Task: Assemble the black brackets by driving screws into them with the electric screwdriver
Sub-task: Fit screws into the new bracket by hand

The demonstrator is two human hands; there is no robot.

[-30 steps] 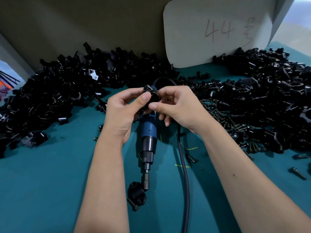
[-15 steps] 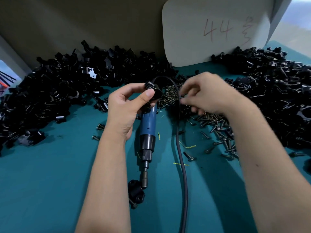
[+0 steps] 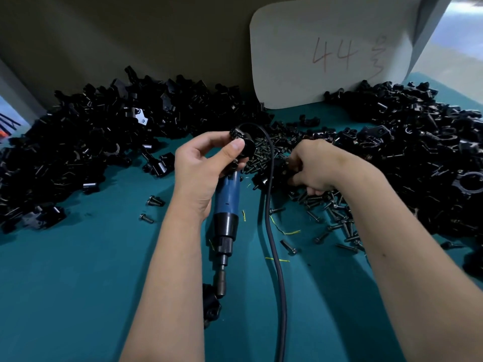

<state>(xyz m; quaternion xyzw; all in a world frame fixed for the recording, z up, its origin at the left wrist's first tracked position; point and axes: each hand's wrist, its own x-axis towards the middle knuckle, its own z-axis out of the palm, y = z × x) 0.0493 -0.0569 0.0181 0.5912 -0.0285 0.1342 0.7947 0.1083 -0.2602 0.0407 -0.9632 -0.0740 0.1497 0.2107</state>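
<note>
Your left hand (image 3: 201, 168) still pinches a black bracket (image 3: 239, 142). Your right hand (image 3: 313, 165) has dropped from beside it into the screws (image 3: 264, 155), fingers curled; whether it grips one is hidden.

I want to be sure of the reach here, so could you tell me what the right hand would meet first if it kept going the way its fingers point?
Most likely the loose pile of screws: the right hand already has its fingertips down among them. The black power cord crosses just beyond, though depth is unclear.
</note>
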